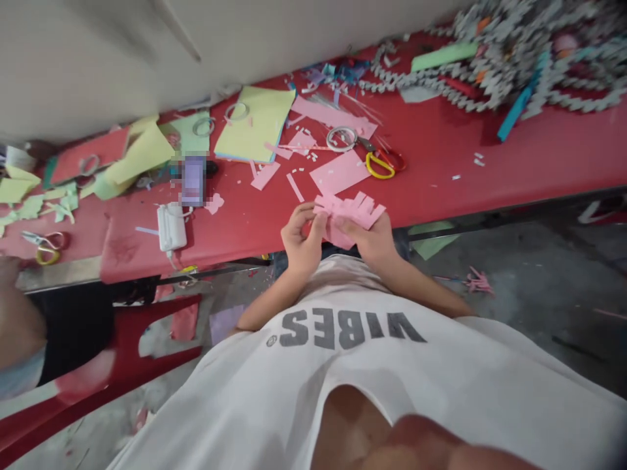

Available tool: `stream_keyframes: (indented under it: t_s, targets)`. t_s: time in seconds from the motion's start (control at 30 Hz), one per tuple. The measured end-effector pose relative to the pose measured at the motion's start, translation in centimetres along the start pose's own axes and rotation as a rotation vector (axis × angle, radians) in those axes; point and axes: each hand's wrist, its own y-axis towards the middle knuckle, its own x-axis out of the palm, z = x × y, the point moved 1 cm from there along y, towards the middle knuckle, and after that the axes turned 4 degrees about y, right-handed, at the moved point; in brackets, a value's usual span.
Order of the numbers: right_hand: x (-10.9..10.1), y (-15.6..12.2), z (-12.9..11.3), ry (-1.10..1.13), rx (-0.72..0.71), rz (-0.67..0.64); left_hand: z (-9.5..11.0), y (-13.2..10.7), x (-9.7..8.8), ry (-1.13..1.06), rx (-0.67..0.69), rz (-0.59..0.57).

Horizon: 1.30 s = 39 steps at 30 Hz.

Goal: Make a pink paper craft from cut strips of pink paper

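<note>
Both my hands hold a bunch of pink paper strips (353,210) just above the near edge of the red table (490,163). My left hand (300,238) pinches the left end of the bunch, fingers curled. My right hand (369,238) grips the strips from below, and they fan out above its fingers. More pink paper pieces (339,172) lie on the table just beyond my hands.
Scissors with yellow and red handles (379,162) and a tape roll (341,138) lie behind the pink pieces. Yellow and green sheets (257,121), a white power bank (171,226), another pair of scissors (45,245) and a grey paper chain (490,65) crowd the table. Another person sits at the left (19,326).
</note>
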Motion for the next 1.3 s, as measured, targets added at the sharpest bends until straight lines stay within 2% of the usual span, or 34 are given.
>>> stream_keyframes:
  t_s: [0.17,0.33,0.4,0.6,0.67,0.77,0.83,0.9,0.97,1.1,1.2,1.3]
  targets:
    - [-0.1,-1.1,-1.8,-0.051,-0.086,0.012,1.7,-0.2,-0.4,-0.024,0.061,-0.098]
    - [0.4,-2.0,-2.7,-0.140,-0.209,-0.014,2.7,-0.4,-0.6,0.011,0.228,-0.058]
    - [0.6,-2.4,-2.9,-0.150,-0.211,-0.046,2.7,-0.8,-0.7,0.009,0.247,-0.036]
    - [-0.3,-2.7,-2.5,-0.181,-0.161,-0.071,1.3,-2.5,-1.3,-0.003,0.138,0.021]
    - [-0.5,-2.7,-2.2,-0.186,-0.156,-0.060,0.9,-2.7,-1.6,0.048,0.161,0.050]
    - [-0.6,-2.8,-1.6,-0.170,-0.147,-0.022,0.6,-2.6,-1.7,0.133,0.273,0.112]
    - [-0.6,-3.0,-1.4,-0.150,-0.142,0.000,0.9,-2.5,-1.6,0.158,0.321,0.112]
    - [-0.7,-3.1,-1.2,-0.141,-0.132,0.010,1.4,-2.6,-1.4,0.164,0.272,0.072]
    - [-0.9,-3.3,-1.2,-0.143,-0.128,0.035,2.1,-2.8,-1.1,0.160,0.150,0.050]
    - [-1.6,-3.7,-1.0,-0.154,-0.154,0.168,2.6,-3.4,-0.9,0.046,-0.007,0.056]
    - [-2.0,-3.9,-0.4,-0.148,-0.176,0.239,1.8,-3.4,-0.7,-0.028,-0.032,-0.059]
    - [-2.1,-3.4,0.8,-0.141,-0.203,0.285,-0.1,-2.9,-0.5,-0.034,-0.049,-0.194]
